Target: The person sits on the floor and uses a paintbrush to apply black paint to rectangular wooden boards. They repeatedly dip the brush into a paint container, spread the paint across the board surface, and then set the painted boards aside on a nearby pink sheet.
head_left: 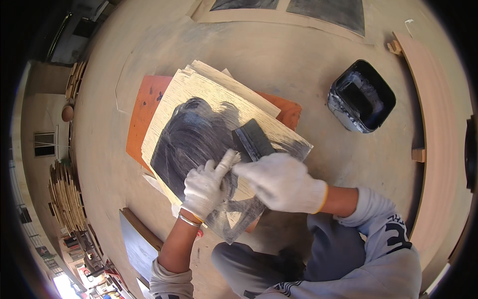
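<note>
A wood-grain board [172,107], part-covered in dark grey-black coating, lies atop a stack of similar boards. My left hand [204,188], in a white knit glove, rests over the coated area. Its index finger stretches toward my right fingertips while the other fingers curl; I see nothing held in it. My right hand [281,183], gloved alike, is closed around the near end of a wide black brush [252,139]. The brush's handle is hidden by the glove, and its broad black part lies over the board. A small pale frayed bit shows between the fingertips of both hands.
An orange-red panel [142,117] lies under the stack. To the right stands a black-smeared bucket [363,97]. Dark-coated panels [326,14] lie at the far side, and a long plank [433,134] runs along the right. A grey-faced board [139,244] is at lower left.
</note>
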Tool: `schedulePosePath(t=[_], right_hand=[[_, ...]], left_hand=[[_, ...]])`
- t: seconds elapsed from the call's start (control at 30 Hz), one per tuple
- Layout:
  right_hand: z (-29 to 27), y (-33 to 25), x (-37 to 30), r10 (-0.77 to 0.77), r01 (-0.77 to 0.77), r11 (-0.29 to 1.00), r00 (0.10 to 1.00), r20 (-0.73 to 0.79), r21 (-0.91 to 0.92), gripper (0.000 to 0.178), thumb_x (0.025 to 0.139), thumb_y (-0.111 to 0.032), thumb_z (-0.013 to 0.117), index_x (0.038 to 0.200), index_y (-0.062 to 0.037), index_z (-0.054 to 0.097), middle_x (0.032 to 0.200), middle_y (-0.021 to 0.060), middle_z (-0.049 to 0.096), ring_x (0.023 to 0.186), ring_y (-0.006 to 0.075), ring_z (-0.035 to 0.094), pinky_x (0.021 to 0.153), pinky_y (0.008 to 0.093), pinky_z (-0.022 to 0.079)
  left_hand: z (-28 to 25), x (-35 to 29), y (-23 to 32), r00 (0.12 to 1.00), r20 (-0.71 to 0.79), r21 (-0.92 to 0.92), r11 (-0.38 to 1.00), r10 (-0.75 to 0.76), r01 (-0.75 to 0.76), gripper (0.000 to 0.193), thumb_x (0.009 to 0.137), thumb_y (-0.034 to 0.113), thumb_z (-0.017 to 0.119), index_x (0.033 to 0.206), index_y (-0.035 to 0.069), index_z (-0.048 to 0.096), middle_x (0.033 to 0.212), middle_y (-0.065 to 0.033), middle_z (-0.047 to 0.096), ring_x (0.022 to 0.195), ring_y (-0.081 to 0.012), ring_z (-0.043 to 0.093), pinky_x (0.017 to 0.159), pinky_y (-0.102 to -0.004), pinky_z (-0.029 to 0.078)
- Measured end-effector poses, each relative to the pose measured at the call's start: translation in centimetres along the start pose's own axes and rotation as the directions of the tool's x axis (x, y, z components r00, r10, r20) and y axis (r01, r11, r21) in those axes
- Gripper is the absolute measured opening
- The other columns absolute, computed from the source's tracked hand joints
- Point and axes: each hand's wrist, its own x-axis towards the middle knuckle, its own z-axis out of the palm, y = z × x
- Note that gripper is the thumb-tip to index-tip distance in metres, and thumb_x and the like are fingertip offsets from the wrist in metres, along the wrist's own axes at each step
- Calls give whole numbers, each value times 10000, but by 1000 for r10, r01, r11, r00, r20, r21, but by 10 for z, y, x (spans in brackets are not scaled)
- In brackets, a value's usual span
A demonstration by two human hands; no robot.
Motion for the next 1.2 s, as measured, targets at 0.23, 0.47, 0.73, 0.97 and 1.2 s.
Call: schedulePosePath(t=[0.23, 0.47, 0.73, 0.97, 1.2], right_hand=[[-58, 53, -104, 656, -316, 741, 532, -535, 593, 354, 1051, 69, 519, 1377, 25, 647, 1101, 93, 758, 854, 87, 624, 768, 242, 533], [-56, 55, -125, 701, -311, 701, 466, -540, 642, 352, 1053, 61, 519, 1384, 42, 638, 1128, 113, 756, 876, 92, 633, 775, 249, 528], [-54, 58, -119, 733, -312, 669, 428, -529, 674, 357, 1049, 57, 535, 1390, 39, 638, 1121, 116, 764, 879, 103, 646, 782, 255, 535], [-49, 59, -112, 754, -350, 645, 435, -492, 679, 366, 1054, 27, 546, 1407, 9, 639, 1114, 99, 768, 815, 74, 608, 733, 225, 501], [-43, 68, -131, 797, -364, 599, 358, -486, 714, 361, 1060, -1, 556, 1412, 3, 638, 1083, 72, 759, 800, 55, 596, 696, 209, 477]], left_hand=[[4, 8, 62, 994, 108, -117, 993, -21, 33, 635, 1006, 281, 631, 1620, 286, 468, 939, -147, 648, 673, -365, 711, 630, -492, 577], [-3, 28, 102, 977, 122, -10, 984, -176, 179, 568, 1039, 324, 593, 1598, 331, 498, 946, -130, 681, 677, -361, 733, 617, -487, 588], [-1, 23, 100, 991, 76, 6, 994, -113, 113, 551, 1044, 326, 590, 1588, 356, 510, 947, -112, 690, 633, -324, 724, 578, -477, 578], [-5, 26, 98, 983, 133, -15, 992, -125, 129, 562, 1052, 344, 587, 1605, 357, 489, 954, -120, 681, 675, -328, 731, 599, -479, 572], [-1, 63, 37, 956, 109, 113, 959, -272, 260, 557, 1071, 295, 568, 1617, 355, 477, 980, -140, 696, 712, -318, 744, 641, -473, 602]])
